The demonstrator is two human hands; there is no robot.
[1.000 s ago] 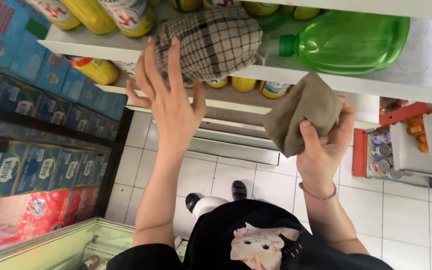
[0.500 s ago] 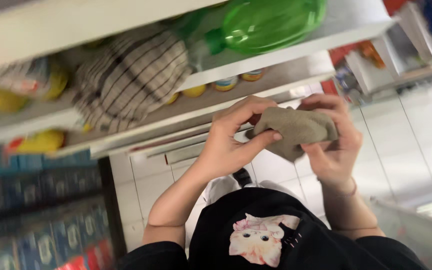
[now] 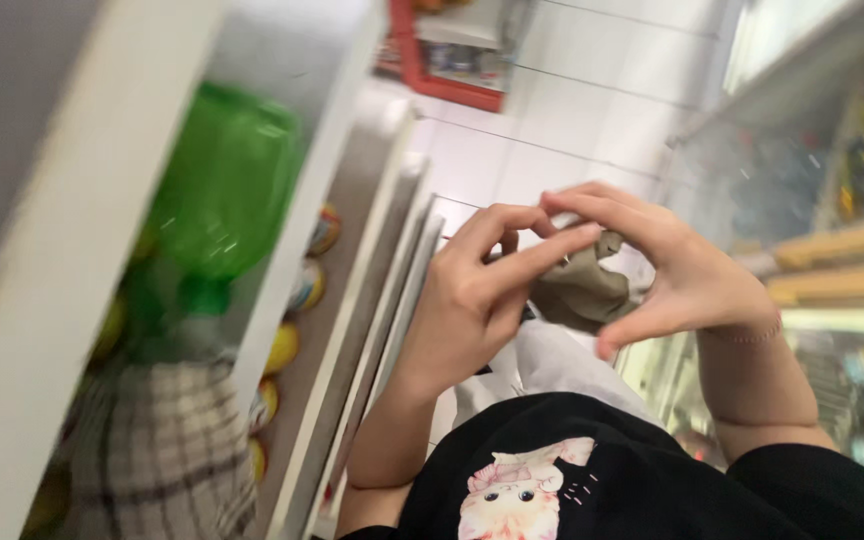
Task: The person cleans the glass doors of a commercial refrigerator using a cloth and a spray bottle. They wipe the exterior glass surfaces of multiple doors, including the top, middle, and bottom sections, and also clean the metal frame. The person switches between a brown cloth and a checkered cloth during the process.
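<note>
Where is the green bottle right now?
In the head view, the green bottle lies on the white shelf at left, just above the checked cloth.

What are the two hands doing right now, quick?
Left hand: closed on the olive-brown cloth.
Right hand: closed on the same cloth, fingers curled over it.

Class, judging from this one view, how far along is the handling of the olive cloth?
Done: the checked cloth already lies on the shelf beside the green bottle. In hand: left hand and right hand bunch the olive cloth. Left: it is not yet shelved.
</note>
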